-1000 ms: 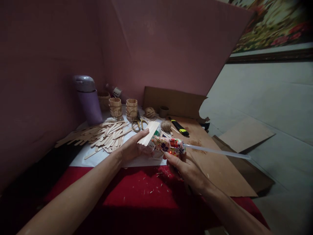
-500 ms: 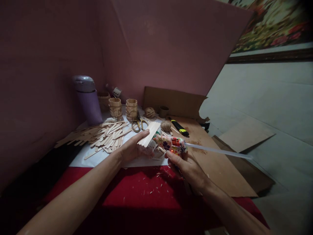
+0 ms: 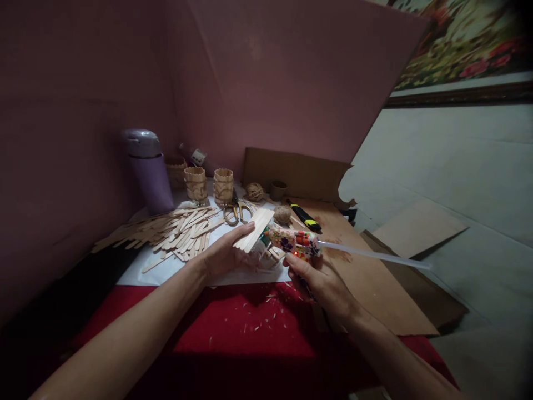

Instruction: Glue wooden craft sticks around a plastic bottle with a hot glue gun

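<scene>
My left hand (image 3: 227, 250) is closed around a clear plastic container (image 3: 255, 255), partly hidden by the fingers. Pale craft sticks (image 3: 256, 229) lie side by side along its upper side, and a bit of green shows at its right end. In my right hand (image 3: 318, 278) is a floral-patterned hot glue gun (image 3: 293, 241), its small red light lit and a long clear glue stick (image 3: 375, 255) jutting from the back. The gun's nozzle points left, close to the container's green part; whether they touch I cannot tell.
Loose craft sticks (image 3: 183, 230) are heaped on white paper at the left. Behind stand a purple flask (image 3: 152, 178) and two stick-covered cups (image 3: 224, 186). Scissors (image 3: 238, 213), twine balls (image 3: 254, 191) and a yellow-black cutter (image 3: 306, 216) lie beyond my hands. Cardboard (image 3: 375, 294) covers the right side.
The glue gun has shifted slightly right and its nozzle now shows near the green part. My left hand and the container have barely moved.
</scene>
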A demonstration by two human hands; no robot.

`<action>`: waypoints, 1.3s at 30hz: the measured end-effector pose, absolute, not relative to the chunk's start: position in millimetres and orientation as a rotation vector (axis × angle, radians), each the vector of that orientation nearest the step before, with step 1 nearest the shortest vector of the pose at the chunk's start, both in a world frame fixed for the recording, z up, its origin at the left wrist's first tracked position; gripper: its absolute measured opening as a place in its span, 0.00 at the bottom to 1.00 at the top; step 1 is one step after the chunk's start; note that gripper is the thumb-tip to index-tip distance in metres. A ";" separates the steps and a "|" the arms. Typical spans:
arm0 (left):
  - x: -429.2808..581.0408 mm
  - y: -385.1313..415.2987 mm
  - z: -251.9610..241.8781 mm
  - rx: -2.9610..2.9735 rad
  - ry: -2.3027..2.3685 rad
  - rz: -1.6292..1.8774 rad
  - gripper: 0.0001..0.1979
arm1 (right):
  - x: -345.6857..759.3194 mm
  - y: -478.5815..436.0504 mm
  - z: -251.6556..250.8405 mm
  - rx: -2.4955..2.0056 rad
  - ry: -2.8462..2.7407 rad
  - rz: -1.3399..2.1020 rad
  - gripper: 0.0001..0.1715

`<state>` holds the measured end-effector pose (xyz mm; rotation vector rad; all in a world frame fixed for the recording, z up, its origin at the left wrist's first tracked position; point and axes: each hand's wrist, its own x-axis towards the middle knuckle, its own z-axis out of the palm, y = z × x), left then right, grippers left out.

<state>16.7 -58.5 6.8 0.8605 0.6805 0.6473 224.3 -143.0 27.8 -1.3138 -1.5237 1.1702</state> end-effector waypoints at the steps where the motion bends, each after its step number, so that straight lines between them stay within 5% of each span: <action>1: 16.6 -58.2 6.6 0.858 0.678 0.638 0.27 | 224.3 -143.1 28.1 -1.319 -1.517 1.170 0.27; 39: 17.7 -61.3 4.6 0.863 0.605 0.628 0.29 | 233.6 -137.2 21.6 -1.343 -1.394 1.112 0.30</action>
